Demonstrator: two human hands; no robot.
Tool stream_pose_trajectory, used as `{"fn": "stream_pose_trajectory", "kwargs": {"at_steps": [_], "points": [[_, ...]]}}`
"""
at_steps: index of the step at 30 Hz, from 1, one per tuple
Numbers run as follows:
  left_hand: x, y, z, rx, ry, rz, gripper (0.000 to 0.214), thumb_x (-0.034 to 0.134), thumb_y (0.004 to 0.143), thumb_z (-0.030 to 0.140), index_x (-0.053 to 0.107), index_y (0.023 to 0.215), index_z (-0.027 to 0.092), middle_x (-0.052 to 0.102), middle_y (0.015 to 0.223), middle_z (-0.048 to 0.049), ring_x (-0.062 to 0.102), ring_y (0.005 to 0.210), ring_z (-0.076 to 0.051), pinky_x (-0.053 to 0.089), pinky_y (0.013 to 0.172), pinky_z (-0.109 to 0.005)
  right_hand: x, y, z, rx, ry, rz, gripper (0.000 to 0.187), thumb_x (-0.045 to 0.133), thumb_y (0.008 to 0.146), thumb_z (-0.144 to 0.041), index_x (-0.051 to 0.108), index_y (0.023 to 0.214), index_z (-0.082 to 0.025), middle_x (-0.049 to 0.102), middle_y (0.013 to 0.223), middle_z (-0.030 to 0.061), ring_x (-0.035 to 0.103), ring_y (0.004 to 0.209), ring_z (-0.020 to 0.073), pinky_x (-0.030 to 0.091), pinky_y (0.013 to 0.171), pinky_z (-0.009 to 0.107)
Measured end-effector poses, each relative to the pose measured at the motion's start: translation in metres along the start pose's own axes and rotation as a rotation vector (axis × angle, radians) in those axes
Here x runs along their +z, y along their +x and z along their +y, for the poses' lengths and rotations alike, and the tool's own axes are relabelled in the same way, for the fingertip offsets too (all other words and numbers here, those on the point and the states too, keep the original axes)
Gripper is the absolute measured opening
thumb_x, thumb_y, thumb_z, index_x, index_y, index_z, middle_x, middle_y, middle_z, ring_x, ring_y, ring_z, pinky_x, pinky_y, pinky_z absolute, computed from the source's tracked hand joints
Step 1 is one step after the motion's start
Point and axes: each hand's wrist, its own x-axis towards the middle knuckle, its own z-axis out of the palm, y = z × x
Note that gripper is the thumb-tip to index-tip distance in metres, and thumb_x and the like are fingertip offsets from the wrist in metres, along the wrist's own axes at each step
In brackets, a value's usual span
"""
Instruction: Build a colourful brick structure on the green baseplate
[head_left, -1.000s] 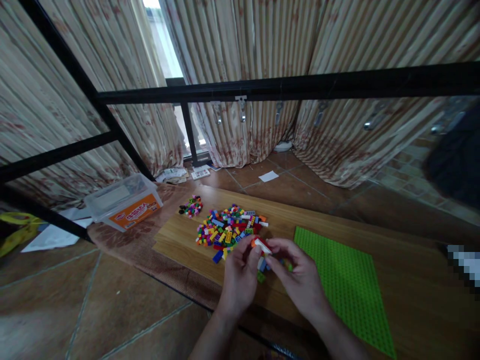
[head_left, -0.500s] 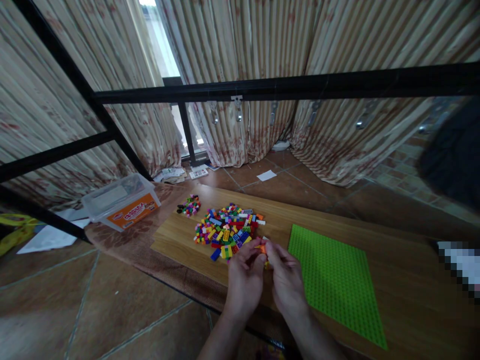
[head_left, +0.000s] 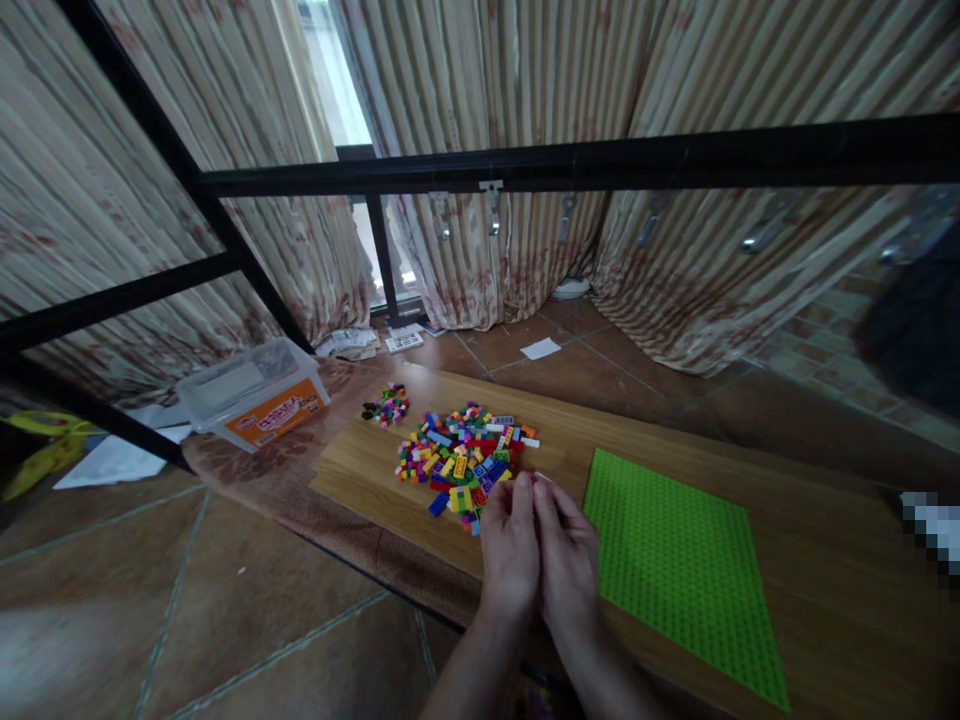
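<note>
Bricks point(head_left: 465, 460) heaped on the board point(head_left: 360, 480), both hands just beside them.
Bare board lies between the heap and the green baseplate point(head_left: 675, 560); the board's near edge runs under the wrists. Left hand point(head_left: 510, 540) and right hand point(head_left: 566, 555) press side by side, fingers narrow (a white sliver shows at the tips; whether they grip it, I cannot tell). The bricks are small, many-coloured, loosely scattered.
</note>
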Motion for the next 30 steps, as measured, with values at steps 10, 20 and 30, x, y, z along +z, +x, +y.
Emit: {"fn": "stream_pose_trajectory", "kwargs": {"at_steps": [10,20,30], "points": [[-0.006,0.002,0.0,0.089,0.07,0.044,0.028,0.054,0.084,0.044,0.055,0.072,0.019,0.059,0.072,-0.0017,0.052,0.065,-0.014,0.041,0.062,-0.024,0.004,0.002,0.0,0.032,0.021,0.082,0.036,0.067,0.074,-0.051,0.073,0.087,-0.018,0.074,0.093,0.007,0.066,0.084,0.0208,0.051,0.077,0.033],[-0.011,-0.014,0.006,-0.399,-0.305,-0.039,0.045,0.06,0.072,0.06,0.05,0.062,0.017,0.047,0.052,0.0044,0.037,0.042,-0.006,0.026,0.043,-0.019,-0.001,0.007,-0.01,0.157,0.172,0.153,0.028,0.065,0.074,-0.046,0.07,0.084,-0.021,0.072,0.081,-0.0001,0.066,0.071,0.0163,0.05,0.06,0.026],[-0.012,-0.024,-0.006,-0.123,-0.123,-0.3,0.035,0.066,0.076,0.051,0.064,0.071,0.016,0.059,0.067,-0.0001,0.045,0.06,-0.011,0.039,0.059,-0.021,-0.006,-0.003,-0.012,0.12,0.071,0.061,0.034,0.068,0.072,-0.053,0.067,0.083,-0.021,0.067,0.075,-0.0014,0.061,0.07,0.0148,0.047,0.064,0.025]]}}
